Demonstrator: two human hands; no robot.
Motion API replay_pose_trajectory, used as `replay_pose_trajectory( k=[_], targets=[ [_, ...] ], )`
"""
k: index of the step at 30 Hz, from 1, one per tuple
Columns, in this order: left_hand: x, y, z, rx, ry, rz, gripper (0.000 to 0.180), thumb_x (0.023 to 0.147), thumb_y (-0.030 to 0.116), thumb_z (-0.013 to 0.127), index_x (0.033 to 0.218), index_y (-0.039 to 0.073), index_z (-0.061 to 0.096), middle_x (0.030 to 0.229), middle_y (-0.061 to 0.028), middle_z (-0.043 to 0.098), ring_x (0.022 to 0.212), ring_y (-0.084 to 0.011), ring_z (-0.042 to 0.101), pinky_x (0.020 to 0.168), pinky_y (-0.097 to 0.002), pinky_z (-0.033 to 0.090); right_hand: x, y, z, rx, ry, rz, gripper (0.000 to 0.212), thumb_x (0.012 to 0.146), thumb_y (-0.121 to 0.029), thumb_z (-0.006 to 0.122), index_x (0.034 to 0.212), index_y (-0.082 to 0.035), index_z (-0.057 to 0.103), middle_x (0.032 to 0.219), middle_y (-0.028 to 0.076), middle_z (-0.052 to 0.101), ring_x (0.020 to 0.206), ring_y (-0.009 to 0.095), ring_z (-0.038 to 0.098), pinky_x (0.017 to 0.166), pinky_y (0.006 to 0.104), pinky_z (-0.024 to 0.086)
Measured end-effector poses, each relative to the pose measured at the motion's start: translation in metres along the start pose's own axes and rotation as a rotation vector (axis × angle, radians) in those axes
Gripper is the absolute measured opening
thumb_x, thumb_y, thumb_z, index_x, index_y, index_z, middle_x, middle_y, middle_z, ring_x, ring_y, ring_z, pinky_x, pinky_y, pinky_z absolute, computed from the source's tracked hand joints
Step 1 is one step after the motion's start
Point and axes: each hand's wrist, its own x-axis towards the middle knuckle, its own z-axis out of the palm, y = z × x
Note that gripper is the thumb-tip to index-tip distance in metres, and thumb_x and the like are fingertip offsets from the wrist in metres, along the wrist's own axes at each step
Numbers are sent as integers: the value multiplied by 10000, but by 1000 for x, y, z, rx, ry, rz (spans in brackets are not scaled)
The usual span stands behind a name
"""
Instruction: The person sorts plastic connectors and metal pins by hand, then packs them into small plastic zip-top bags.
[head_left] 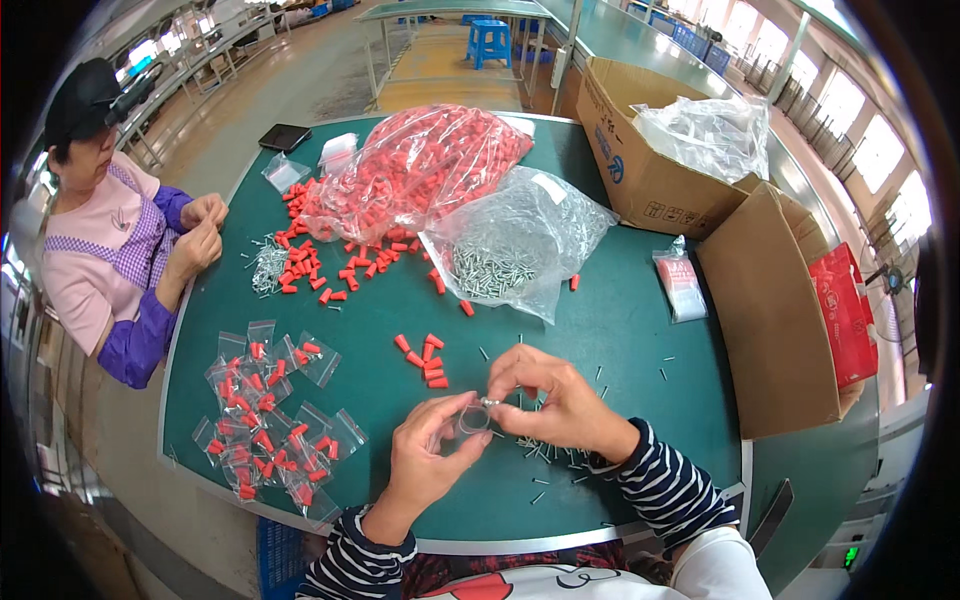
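Note:
Near the front of the green table, my left hand (420,452) pinches a small clear plastic bag (474,418) by its side. Fingertips of my right hand (562,405) close on small silver screws (488,402) at the bag's mouth; their number cannot be made out. Loose screws (545,450) lie beneath and beside my right hand. Just beyond my left hand sits a small group of red tapered plastic caps (433,362). To the left is a heap of small zip bags (265,430), with red caps visible inside.
Farther back rest a large bag of red caps (420,160) and a clear bag of screws (500,270). Cardboard boxes (650,170) line the right side, near a packet of small bags (681,285). A co-worker (120,220) works at the left edge. A black phone (285,137) lies far left.

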Motion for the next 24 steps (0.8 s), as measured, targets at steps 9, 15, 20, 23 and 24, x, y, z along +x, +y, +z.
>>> replay_pose_trajectory(
  k=[9,15,20,23,24],
  targets=[
    [-1,-6,5,-132,96,40,493,723,-31,781,1192,6,632,1129,-95,661,942,-136,614,707,-257,507,1,-8,1,139,83,110,115,846,-56,666,955,-21,662,970,84,605,809,181,612,707,311,506],
    [3,13,5,97,-171,213,463,686,50,806,1124,19,660,1016,-54,710,738,-135,541,635,-253,465,36,37,23,-243,-11,-136,159,820,-61,689,978,-56,674,1008,83,612,870,227,624,737,343,516],
    [3,14,4,77,-260,246,412,675,58,809,1068,21,690,980,-49,716,752,-146,559,620,-253,466,56,45,42,-464,-146,-298,195,773,-83,684,967,-66,666,1003,97,590,902,291,600,746,412,514],
    [4,16,1,75,-247,232,411,677,58,807,1069,20,689,980,-51,715,764,-144,566,621,-249,465,59,36,40,-487,-233,-211,166,766,-68,660,932,-63,653,997,110,581,862,306,610,722,428,513],
    [5,16,0,66,-231,208,404,679,58,806,1065,19,691,981,-54,714,768,-146,569,622,-248,465,59,35,40,-486,-237,-210,166,766,-68,660,932,-63,653,997,110,581,862,306,610,722,428,513]
  ],
)
